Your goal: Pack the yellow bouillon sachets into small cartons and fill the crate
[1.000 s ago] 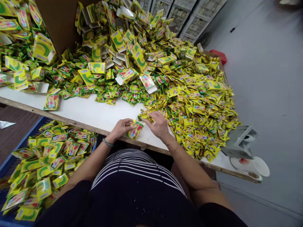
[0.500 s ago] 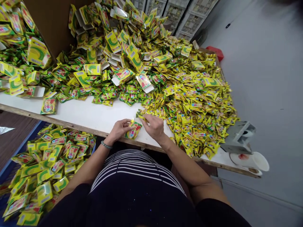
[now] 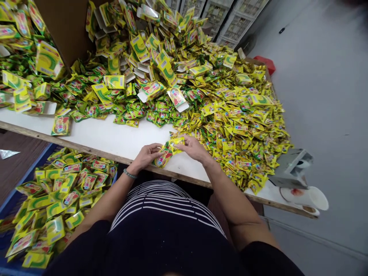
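Note:
At the front edge of the white table [image 3: 123,143], my left hand [image 3: 147,156] is closed round a small green and yellow box [image 3: 163,158] printed with red fruit. My right hand [image 3: 195,148] pinches a small yellow packet [image 3: 177,144] at the upper right of the box, close against its top end. A big heap of yellow packets [image 3: 238,126] lies beyond and to the right of my right hand. Green packets [image 3: 162,111] lie behind both hands.
Box sleeves [image 3: 165,69] are piled at the back beside a brown cardboard divider [image 3: 64,30]. A blue crate [image 3: 43,153] of filled-looking boxes stands below left. A grey device [image 3: 291,166] and a white cup [image 3: 304,195] are at the right end.
My right hand has moved slightly right and opened out from a curled pose; a yellow packet now shows flat between it and the box. The whole view has shifted slightly.

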`<state>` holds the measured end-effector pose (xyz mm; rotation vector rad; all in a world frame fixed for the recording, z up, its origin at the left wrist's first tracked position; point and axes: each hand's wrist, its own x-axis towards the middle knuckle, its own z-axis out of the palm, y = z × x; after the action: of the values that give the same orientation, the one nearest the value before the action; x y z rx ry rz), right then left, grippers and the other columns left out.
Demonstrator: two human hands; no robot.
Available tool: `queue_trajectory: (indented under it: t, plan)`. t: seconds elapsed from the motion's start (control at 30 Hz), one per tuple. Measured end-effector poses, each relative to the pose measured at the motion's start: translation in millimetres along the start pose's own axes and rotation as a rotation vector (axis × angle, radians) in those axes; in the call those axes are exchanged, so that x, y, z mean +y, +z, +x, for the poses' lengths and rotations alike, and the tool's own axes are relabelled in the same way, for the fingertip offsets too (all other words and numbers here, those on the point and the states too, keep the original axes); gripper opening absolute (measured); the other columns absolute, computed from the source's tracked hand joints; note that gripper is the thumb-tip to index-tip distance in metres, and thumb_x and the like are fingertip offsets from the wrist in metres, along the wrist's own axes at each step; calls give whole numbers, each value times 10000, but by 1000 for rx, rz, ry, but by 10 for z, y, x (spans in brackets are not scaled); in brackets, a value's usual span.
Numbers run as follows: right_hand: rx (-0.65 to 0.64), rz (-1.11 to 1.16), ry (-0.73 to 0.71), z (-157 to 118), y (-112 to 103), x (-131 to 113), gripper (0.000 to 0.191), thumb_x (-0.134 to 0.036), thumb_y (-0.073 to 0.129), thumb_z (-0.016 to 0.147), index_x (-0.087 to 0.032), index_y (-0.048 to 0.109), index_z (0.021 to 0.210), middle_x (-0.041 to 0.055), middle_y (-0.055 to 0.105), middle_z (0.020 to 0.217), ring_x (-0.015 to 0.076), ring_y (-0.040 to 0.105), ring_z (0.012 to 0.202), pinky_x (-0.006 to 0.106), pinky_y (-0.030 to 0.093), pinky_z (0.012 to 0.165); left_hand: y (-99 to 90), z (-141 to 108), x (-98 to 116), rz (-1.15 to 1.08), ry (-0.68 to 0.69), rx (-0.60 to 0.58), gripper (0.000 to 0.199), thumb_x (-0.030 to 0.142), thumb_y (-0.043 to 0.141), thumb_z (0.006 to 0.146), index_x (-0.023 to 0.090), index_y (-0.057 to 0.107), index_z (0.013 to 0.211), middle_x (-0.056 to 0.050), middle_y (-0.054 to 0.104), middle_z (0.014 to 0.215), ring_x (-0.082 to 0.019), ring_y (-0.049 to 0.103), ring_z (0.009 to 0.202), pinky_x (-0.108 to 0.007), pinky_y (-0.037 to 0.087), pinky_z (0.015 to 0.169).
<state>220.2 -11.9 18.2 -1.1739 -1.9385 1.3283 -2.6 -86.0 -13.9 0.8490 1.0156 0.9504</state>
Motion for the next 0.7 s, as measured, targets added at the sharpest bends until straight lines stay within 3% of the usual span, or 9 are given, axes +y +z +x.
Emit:
queue_trajectory:
  t: [0.1, 0.27, 0.4, 0.57, 0.7]
  plan:
    - [-99, -168, -49, 35, -47, -62, 237, -415, 704, 814, -190, 701, 887, 5, 648, 747, 160, 555, 689, 283, 424, 659, -2, 6, -8, -18, 0, -10, 523, 377, 864, 672, 136, 637, 1077, -52, 771, 892, -181, 723, 830, -299, 548, 801]
    - [-11, -308, -170, 129, -71, -202, 158, -288, 749, 785, -192, 710, 904, 5, 654, 812, 151, 537, 725, 264, 381, 680, -8, 14, 5, -8, 3, -29, 535, 370, 863, 675, 139, 640, 1102, -51, 769, 897, -195, 724, 860, -314, 547, 822]
    - [-35, -410, -250, 218, -14, -246, 124, -198, 783, 741, -193, 712, 843, 1, 632, 771, 145, 516, 703, 258, 356, 669, -13, 13, 18, -18, -7, -45, 535, 374, 858, 681, 139, 643, 1111, -57, 772, 902, -198, 722, 869, -319, 542, 831]
    - [-82, -377, -269, 281, 67, -199, 52, -202, 765, 762, -203, 732, 802, -4, 646, 736, 148, 549, 686, 261, 372, 657, -32, 17, -5, -19, -8, -60, 523, 355, 854, 686, 138, 641, 1112, -51, 767, 887, -188, 718, 831, -315, 539, 811]
    - [15, -282, -323, 265, 162, -153, 49, -202, 706, 810, -218, 749, 826, 22, 702, 813, 172, 616, 755, 285, 447, 723, -44, 31, -9, -29, -6, -54, 516, 340, 861, 676, 135, 645, 1097, -40, 758, 865, -171, 710, 804, -294, 533, 789]
